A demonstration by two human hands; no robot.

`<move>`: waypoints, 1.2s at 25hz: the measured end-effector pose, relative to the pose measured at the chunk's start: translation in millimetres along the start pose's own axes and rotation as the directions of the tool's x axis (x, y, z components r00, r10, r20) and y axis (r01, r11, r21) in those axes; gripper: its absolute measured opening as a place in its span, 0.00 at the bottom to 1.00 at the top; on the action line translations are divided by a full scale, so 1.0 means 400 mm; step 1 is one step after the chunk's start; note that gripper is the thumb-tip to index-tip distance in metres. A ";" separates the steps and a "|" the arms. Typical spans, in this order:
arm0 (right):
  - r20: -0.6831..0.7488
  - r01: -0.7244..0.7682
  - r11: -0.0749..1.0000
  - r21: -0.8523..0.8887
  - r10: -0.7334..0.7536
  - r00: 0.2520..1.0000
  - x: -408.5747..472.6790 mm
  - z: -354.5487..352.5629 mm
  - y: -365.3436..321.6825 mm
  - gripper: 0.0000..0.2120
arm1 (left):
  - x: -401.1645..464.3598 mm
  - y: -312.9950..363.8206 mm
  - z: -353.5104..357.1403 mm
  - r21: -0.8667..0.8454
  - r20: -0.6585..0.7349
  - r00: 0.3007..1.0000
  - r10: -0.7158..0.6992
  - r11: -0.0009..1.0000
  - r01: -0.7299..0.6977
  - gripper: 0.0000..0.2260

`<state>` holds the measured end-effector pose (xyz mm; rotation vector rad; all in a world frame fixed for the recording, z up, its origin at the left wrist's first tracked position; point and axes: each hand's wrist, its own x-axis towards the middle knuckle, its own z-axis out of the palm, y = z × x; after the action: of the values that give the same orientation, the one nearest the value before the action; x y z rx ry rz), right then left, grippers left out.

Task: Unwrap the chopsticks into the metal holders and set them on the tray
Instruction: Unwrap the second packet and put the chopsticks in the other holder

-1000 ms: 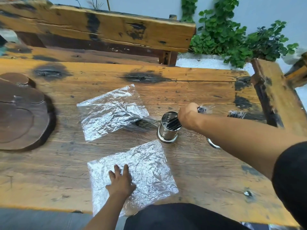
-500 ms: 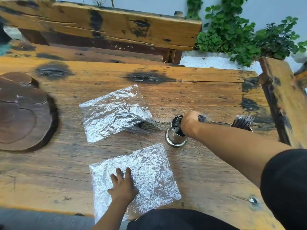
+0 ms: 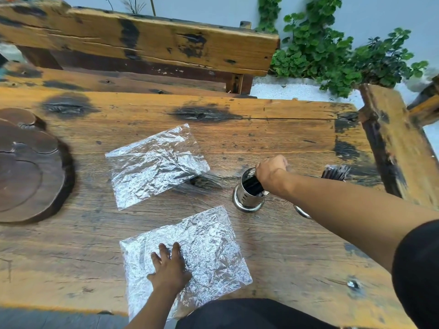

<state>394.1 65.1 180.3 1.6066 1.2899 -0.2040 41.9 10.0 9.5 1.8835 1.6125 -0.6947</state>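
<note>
A perforated metal holder (image 3: 247, 198) stands upright right of the table's middle. My right hand (image 3: 270, 170) grips a bundle of black chopsticks (image 3: 251, 186) whose lower ends are inside that holder. A second holder (image 3: 301, 211) shows only as a rim sliver under my right forearm, and more black chopsticks (image 3: 336, 172) stick up behind the arm. My left hand (image 3: 169, 269) presses flat, fingers straight, on a crinkled clear plastic wrapper (image 3: 209, 252) at the near edge. A second empty wrapper (image 3: 154, 165) lies further back. The dark wooden tray (image 3: 28, 167) sits at the far left.
The worn wooden table (image 3: 273, 138) has dark burn-like patches and a raised plank (image 3: 394, 143) along its right end. A wooden bench back (image 3: 142, 41) runs behind the table. Green plants (image 3: 332, 48) grow at the back right.
My right hand with the chopstick bundle has stayed at the holder's mouth, shifting slightly. The view has drifted. My left hand has stayed on the near wrapper.
</note>
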 end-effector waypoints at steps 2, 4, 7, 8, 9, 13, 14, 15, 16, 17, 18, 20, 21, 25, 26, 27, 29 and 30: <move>-0.030 -0.002 0.999 0.038 0.003 1.000 -0.009 0.004 0.005 0.14 | -0.002 0.004 -0.002 -0.012 -0.003 1.000 -0.005 1.000 0.005 0.44; -0.065 -0.016 0.997 0.071 0.021 0.998 -0.011 0.016 0.013 0.17 | -0.005 0.007 -0.002 -0.021 -0.005 1.000 -0.003 1.000 0.003 0.43; -0.169 0.060 0.991 0.119 -0.039 0.985 -0.028 0.035 0.045 0.36 | -0.010 0.005 -0.003 -0.012 -0.010 1.000 -0.003 1.000 0.003 0.43; -0.256 0.127 0.978 0.167 -0.082 0.963 -0.038 0.043 0.054 0.36 | -0.012 0.005 -0.003 -0.007 -0.017 1.000 0.001 1.000 -0.001 0.43; -0.364 0.215 0.950 0.229 -0.121 0.924 -0.047 0.053 0.058 0.33 | -0.013 0.006 -0.003 -0.003 -0.027 1.000 0.007 1.000 -0.007 0.43; -0.639 0.403 0.861 0.309 -0.125 0.759 -0.107 0.105 0.017 0.25 | -0.022 0.007 0.000 0.017 -0.058 0.998 0.026 1.000 -0.026 0.43; -0.667 0.368 0.863 0.347 -0.049 0.744 -0.118 0.117 0.007 0.24 | -0.026 0.007 0.004 0.027 -0.063 0.998 0.030 0.999 -0.029 0.42; -0.671 0.313 0.850 0.424 0.062 0.739 -0.127 0.128 0.005 0.24 | -0.032 0.006 0.007 0.033 -0.067 0.997 0.032 0.999 -0.030 0.42; -0.638 0.241 0.813 0.531 0.196 0.744 -0.133 0.142 0.007 0.23 | -0.039 0.006 0.012 0.035 -0.070 0.997 0.030 0.999 -0.028 0.42; -0.579 0.173 0.741 0.649 0.333 0.744 -0.140 0.154 0.013 0.24 | -0.046 0.007 0.017 0.032 -0.072 0.997 0.027 0.999 -0.024 0.42; -0.499 0.117 0.641 0.758 0.457 0.736 -0.147 0.166 0.018 0.25 | -0.053 0.008 0.023 0.025 -0.077 0.997 0.024 0.999 -0.022 0.42; -0.281 0.057 0.359 0.931 0.610 0.741 -0.155 0.199 0.013 0.29 | -0.071 0.015 0.038 0.007 -0.088 0.996 0.025 1.000 -0.024 0.42; -0.160 0.041 0.198 0.979 0.638 0.754 -0.154 0.217 -0.001 0.31 | -0.079 0.017 0.046 0.004 -0.090 0.996 0.026 1.000 -0.026 0.42; 0.074 0.043 -0.168 0.985 0.630 0.773 -0.158 0.264 -0.082 0.19 | -0.104 0.017 0.065 -0.017 -0.078 0.997 -0.003 1.000 0.002 0.44; 0.048 0.077 -0.181 0.980 0.601 0.798 -0.157 0.270 -0.095 0.17 | -0.106 0.017 0.066 -0.018 -0.076 0.997 -0.004 1.000 0.003 0.43; 0.003 0.119 -0.181 0.976 0.560 0.829 -0.154 0.276 -0.103 0.16 | -0.108 0.018 0.066 -0.019 -0.074 0.997 -0.004 1.000 0.002 0.43; -0.103 0.194 -0.160 0.968 0.453 0.885 -0.142 0.273 -0.106 0.12 | -0.113 0.022 0.062 -0.022 -0.072 0.997 -0.008 1.000 0.007 0.41; -0.134 0.215 -0.162 0.963 0.403 0.905 -0.132 0.271 -0.102 0.08 | -0.118 0.024 0.061 -0.025 -0.068 0.998 -0.015 1.000 0.013 0.41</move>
<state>386.5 -55.4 140.7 3.3482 1.2444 -1.1096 44.1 -41.3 25.8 1.8988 1.6703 -0.6203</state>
